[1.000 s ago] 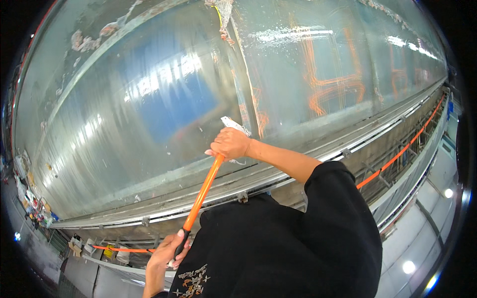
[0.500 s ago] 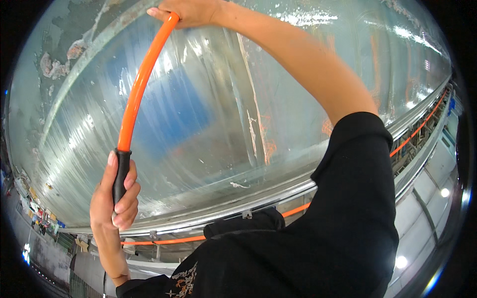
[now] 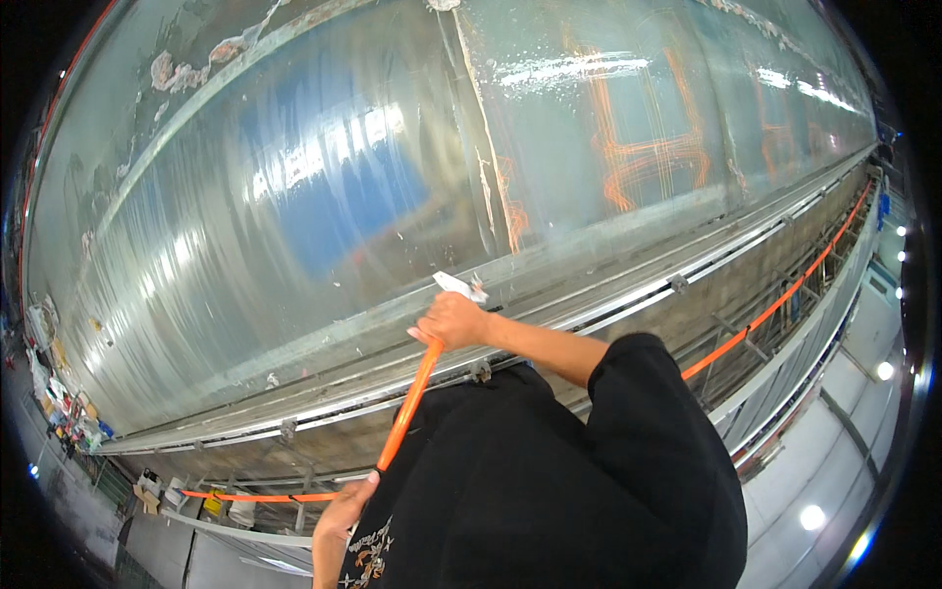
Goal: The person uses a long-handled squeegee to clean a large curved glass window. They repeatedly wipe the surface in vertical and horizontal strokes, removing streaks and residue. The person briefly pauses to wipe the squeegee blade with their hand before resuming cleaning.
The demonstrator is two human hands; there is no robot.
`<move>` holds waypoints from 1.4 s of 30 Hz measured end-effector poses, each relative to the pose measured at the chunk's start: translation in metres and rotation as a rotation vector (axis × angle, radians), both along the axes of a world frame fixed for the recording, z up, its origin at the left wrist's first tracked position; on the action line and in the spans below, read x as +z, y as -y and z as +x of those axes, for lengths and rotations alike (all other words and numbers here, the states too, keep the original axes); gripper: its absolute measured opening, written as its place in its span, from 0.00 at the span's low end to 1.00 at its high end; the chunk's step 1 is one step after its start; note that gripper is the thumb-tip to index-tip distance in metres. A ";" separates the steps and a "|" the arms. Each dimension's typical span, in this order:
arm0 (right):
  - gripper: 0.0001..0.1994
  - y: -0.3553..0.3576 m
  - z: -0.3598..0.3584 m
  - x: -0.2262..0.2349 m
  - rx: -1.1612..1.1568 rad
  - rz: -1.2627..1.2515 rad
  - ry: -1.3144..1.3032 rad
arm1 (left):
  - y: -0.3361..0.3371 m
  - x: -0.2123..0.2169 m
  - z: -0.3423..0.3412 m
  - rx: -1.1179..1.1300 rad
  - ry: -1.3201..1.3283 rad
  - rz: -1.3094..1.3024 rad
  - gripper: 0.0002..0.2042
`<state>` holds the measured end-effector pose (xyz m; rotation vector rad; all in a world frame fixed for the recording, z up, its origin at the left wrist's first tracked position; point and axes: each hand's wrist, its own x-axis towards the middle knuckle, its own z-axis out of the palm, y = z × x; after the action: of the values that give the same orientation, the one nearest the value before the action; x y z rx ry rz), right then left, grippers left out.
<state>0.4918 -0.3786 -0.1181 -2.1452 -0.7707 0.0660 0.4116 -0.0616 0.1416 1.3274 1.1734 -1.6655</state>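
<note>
An orange pole (image 3: 409, 404) slants up from near my body toward the wet grey-green sheet surface (image 3: 245, 324). My right hand (image 3: 454, 321) is closed round its upper end. Just beyond that fist a whitish flat piece (image 3: 459, 286) juts out over the near rim; whether it is the pole's head or a scrap is unclear. Lower down, my left hand (image 3: 345, 508) is closed at the pole's near end, where the black grip is mostly hidden against my black shirt. The pole's upper end is hidden inside my right fist.
A metal rail (image 3: 579, 334) runs along the surface's near edge. Below it stretches an orange strap or hose (image 3: 751, 329). Pinkish-white clumps (image 3: 182, 74) stick to the far left surface. Orange markings (image 3: 648, 147) show at right. Assorted items (image 3: 74, 417) crowd the left end.
Both hands have come back toward my body with the pole, the right hand from far out over the surface to the near rim. The whitish piece has come into sight.
</note>
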 end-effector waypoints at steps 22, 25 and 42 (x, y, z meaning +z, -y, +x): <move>0.27 0.079 0.446 -0.036 -0.086 -0.164 0.213 | 0.112 -0.065 0.350 0.519 0.219 -0.412 0.25; 0.27 0.052 0.367 -0.034 -0.024 -0.181 0.127 | 0.090 -0.043 0.286 0.431 0.131 -0.337 0.25; 0.21 0.048 -0.056 -0.003 -0.027 0.003 0.059 | 0.048 0.012 0.024 0.013 -0.148 -0.333 0.26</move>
<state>0.4359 -0.4264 -0.1209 -2.1629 -0.7747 -0.0128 0.4353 -0.1095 0.1535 1.0015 0.9307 -1.8788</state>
